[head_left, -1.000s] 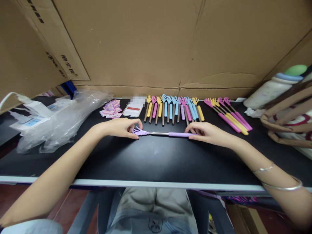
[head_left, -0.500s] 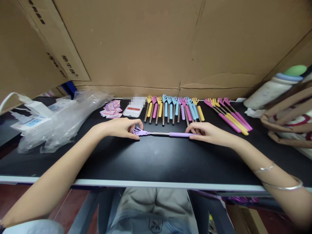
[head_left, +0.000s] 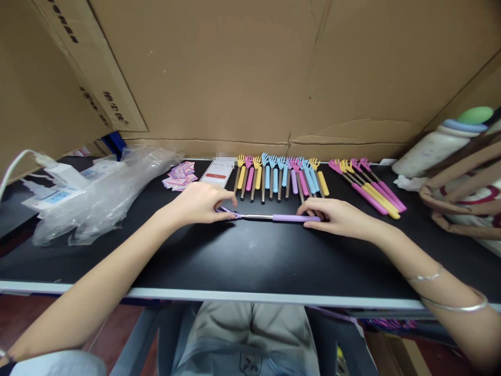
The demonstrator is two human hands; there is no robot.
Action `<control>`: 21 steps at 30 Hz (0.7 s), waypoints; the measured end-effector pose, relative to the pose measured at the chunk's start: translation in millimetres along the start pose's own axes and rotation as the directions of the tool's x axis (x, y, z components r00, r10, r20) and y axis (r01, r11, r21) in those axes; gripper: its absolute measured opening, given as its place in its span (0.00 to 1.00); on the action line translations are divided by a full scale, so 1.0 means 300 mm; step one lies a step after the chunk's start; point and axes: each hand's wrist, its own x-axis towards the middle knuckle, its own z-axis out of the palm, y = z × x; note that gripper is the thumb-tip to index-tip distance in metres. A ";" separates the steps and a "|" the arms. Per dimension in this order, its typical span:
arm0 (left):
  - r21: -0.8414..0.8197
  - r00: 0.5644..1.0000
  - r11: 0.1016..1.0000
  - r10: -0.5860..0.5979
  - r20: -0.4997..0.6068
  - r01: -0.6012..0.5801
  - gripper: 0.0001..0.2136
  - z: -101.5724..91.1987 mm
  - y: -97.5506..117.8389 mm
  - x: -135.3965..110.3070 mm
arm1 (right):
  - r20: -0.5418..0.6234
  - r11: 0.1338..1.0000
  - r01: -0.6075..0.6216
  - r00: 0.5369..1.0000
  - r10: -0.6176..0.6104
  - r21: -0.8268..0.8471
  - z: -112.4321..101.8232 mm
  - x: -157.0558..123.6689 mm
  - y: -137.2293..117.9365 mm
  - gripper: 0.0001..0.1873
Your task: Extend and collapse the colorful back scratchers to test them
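Note:
A purple telescopic back scratcher [head_left: 291, 218] lies flat across the black table [head_left: 250, 256], with a steel shaft and a claw head at its left end. My left hand [head_left: 201, 203] is closed over the claw head and hides most of it. My right hand [head_left: 338, 215] pinches the purple handle at its right end. Behind it lies a row of several back scratchers [head_left: 278, 176] in yellow, pink, blue and purple. A second, slanted group of pink and yellow ones [head_left: 368, 185] sits to the right.
A white phone [head_left: 219, 171] and small pink packets [head_left: 180, 176] lie at the back left. Crumpled clear plastic bags [head_left: 102, 196] and a white power strip [head_left: 58, 190] fill the left. A bottle [head_left: 438, 143] and a woven bag [head_left: 465, 193] stand right. Cardboard walls surround the table.
My left hand has slid right along the scratcher and now covers the claw head; the visible steel shaft looks shorter. The right hand keeps its grip on the handle.

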 end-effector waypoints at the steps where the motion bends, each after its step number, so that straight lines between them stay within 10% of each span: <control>1: 0.009 0.999 0.999 0.032 -0.034 -0.032 0.17 0.005 0.004 0.001 | -0.008 1.000 0.021 1.000 -0.021 -0.013 -0.001 -0.001 -0.008 0.13; 10: 0.014 0.961 0.974 0.224 -0.160 -0.224 0.14 0.080 0.066 0.024 | -0.157 0.939 0.159 0.964 -0.214 -0.305 0.025 0.047 -0.125 0.14; 21: 0.004 0.962 0.985 0.172 -0.211 -0.175 0.07 0.121 0.116 0.043 | -0.205 0.851 0.145 0.938 -0.281 -0.504 0.115 0.140 -0.211 0.09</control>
